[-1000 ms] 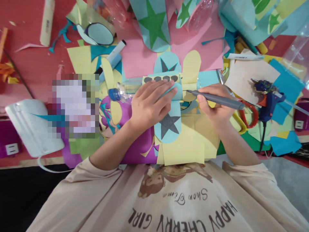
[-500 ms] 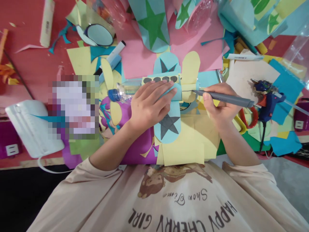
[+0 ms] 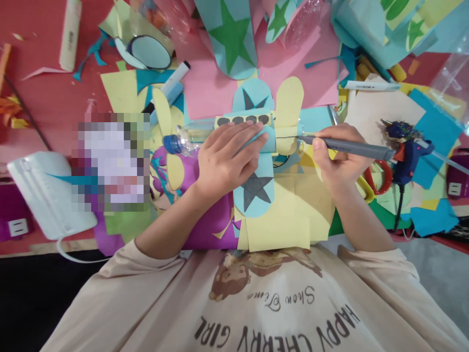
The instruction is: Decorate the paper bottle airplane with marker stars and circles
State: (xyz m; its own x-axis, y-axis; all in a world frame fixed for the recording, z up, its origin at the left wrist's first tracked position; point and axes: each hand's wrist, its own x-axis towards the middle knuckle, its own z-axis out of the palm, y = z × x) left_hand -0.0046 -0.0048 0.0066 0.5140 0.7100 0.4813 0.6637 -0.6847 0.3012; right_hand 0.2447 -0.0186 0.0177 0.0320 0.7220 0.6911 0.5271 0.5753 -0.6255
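A plastic bottle (image 3: 185,138) with a blue cap lies sideways, wrapped in light-blue and yellow paper. My left hand (image 3: 229,159) lies over the wrapped middle, fingers bent round it and holding it down. Light-blue paper wings with dark stars stick out above and below; the lower wing (image 3: 254,193) shows most of its star. At the bottle's right end is a yellow paper tail piece (image 3: 287,139) with a thin dark line across it. Pinched in my right hand (image 3: 339,155) is a grey marker (image 3: 353,146), its tip at the line's right end.
Right of my right hand lie a blue glue gun (image 3: 410,156) and red-and-yellow scissors (image 3: 377,181). A white case (image 3: 51,195) sits at the left. Coloured paper sheets, scraps and markers (image 3: 176,80) cover much of the red table (image 3: 32,102).
My right hand and the marker have shifted right, and the dark line on the yellow tail piece is longer. My left hand stays in place.
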